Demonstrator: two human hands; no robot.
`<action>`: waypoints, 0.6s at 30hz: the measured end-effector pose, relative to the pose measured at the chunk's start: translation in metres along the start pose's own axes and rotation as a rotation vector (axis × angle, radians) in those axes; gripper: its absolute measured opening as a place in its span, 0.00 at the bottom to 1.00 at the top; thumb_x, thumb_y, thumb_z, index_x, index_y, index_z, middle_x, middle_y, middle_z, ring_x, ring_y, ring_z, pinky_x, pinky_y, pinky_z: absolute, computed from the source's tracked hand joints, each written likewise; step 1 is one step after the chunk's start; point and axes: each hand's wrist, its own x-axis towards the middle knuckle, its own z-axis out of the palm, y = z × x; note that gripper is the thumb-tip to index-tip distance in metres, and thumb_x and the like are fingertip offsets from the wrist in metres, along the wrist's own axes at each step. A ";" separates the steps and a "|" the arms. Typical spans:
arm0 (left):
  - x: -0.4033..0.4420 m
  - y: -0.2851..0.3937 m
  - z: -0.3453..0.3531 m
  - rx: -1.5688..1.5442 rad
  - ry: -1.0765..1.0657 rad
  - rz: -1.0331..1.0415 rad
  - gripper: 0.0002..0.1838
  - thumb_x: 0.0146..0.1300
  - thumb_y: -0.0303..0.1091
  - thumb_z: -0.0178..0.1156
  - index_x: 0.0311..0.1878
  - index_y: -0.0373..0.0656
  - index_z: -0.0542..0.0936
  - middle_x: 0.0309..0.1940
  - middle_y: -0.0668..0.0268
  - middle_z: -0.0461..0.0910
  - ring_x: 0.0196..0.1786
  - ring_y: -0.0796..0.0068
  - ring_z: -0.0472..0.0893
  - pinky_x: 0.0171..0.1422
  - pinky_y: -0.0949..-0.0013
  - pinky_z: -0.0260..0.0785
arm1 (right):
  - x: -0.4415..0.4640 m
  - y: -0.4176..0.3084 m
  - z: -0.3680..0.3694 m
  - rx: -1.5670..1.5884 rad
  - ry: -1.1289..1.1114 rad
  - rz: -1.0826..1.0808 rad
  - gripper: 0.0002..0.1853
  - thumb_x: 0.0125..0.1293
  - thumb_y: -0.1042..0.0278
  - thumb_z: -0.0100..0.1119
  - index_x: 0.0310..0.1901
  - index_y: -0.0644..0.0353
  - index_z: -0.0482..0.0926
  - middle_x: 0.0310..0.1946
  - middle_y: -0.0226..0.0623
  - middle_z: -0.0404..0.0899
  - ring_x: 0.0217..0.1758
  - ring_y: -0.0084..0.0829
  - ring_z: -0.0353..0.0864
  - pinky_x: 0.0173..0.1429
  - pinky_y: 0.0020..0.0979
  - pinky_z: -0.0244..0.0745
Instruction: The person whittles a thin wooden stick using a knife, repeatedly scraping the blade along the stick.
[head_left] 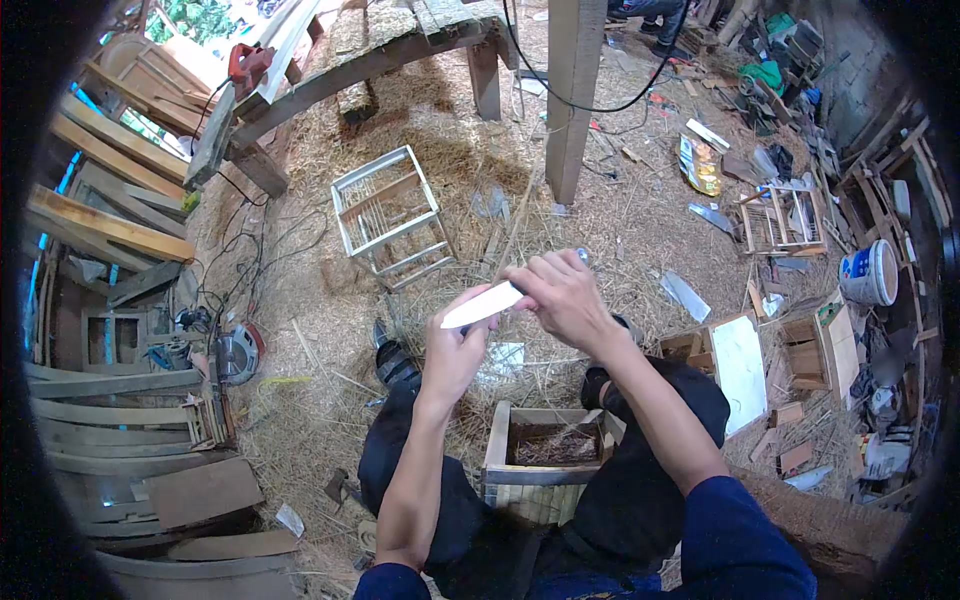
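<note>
A small flat white piece [482, 305] is held up in front of me, above the straw-strewn floor. My left hand [460, 335] is closed around its lower left part, with the thumb along it. The fingers of my right hand [560, 298] pinch its upper right end. Thin straw-like strands rise beside the right hand's fingertips. Between my legs, below the hands, is a wooden box [497, 435] with dry material inside.
A slatted wooden frame [385, 240] lies ahead on the floor, near a wooden post [570, 120] and a workbench [370, 68]. A circular saw [240, 352] and stacked boards are left; a white bucket [870, 274] and wooden boxes are right. A person's legs [665, 25] show far off.
</note>
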 end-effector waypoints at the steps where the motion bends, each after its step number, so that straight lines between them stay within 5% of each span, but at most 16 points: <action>1: -0.001 -0.002 -0.002 -0.019 0.001 -0.018 0.17 0.70 0.19 0.54 0.59 0.33 0.82 0.32 0.70 0.82 0.35 0.85 0.76 0.38 0.77 0.69 | 0.001 0.001 -0.002 -0.020 -0.001 0.002 0.19 0.65 0.54 0.61 0.55 0.53 0.80 0.35 0.31 0.74 0.43 0.34 0.77 0.50 0.37 0.68; 5: -0.006 -0.001 -0.009 -0.080 -0.004 -0.062 0.15 0.72 0.21 0.55 0.59 0.33 0.82 0.32 0.69 0.82 0.36 0.84 0.77 0.39 0.76 0.69 | 0.005 -0.003 0.001 -0.055 0.032 -0.002 0.18 0.62 0.60 0.65 0.54 0.53 0.80 0.34 0.31 0.74 0.43 0.32 0.78 0.50 0.36 0.68; 6: -0.006 0.002 -0.013 -0.089 -0.009 -0.063 0.14 0.73 0.22 0.56 0.58 0.33 0.82 0.32 0.69 0.81 0.36 0.84 0.77 0.40 0.76 0.69 | 0.003 -0.001 0.005 -0.036 0.003 0.022 0.16 0.73 0.53 0.54 0.52 0.54 0.81 0.35 0.36 0.77 0.44 0.38 0.79 0.52 0.41 0.68; 10: -0.032 -0.003 -0.032 -0.097 -0.177 -0.154 0.12 0.77 0.29 0.55 0.56 0.34 0.82 0.32 0.70 0.79 0.36 0.82 0.76 0.42 0.74 0.70 | 0.010 0.050 -0.016 -0.219 0.354 0.599 0.12 0.79 0.65 0.49 0.52 0.61 0.80 0.42 0.46 0.82 0.47 0.50 0.80 0.51 0.49 0.70; 13: -0.032 0.015 -0.037 0.088 -0.003 -0.135 0.12 0.76 0.29 0.56 0.55 0.35 0.83 0.32 0.69 0.81 0.35 0.84 0.76 0.40 0.74 0.71 | 0.012 0.046 -0.048 -0.313 0.329 0.556 0.15 0.80 0.62 0.49 0.55 0.64 0.78 0.42 0.47 0.82 0.48 0.51 0.80 0.52 0.50 0.72; 15: -0.026 -0.002 -0.048 0.233 0.134 -0.035 0.14 0.74 0.28 0.58 0.58 0.36 0.83 0.36 0.57 0.87 0.37 0.74 0.85 0.44 0.66 0.76 | -0.003 0.026 -0.037 -0.173 0.293 0.602 0.16 0.78 0.59 0.53 0.55 0.62 0.78 0.44 0.45 0.82 0.48 0.49 0.79 0.52 0.47 0.70; 18: -0.016 0.008 -0.057 0.399 0.149 -0.009 0.13 0.72 0.27 0.59 0.57 0.38 0.84 0.42 0.53 0.87 0.43 0.60 0.86 0.49 0.59 0.77 | 0.008 -0.007 -0.020 0.004 0.273 0.552 0.17 0.74 0.58 0.60 0.56 0.60 0.78 0.43 0.43 0.82 0.47 0.47 0.79 0.51 0.46 0.69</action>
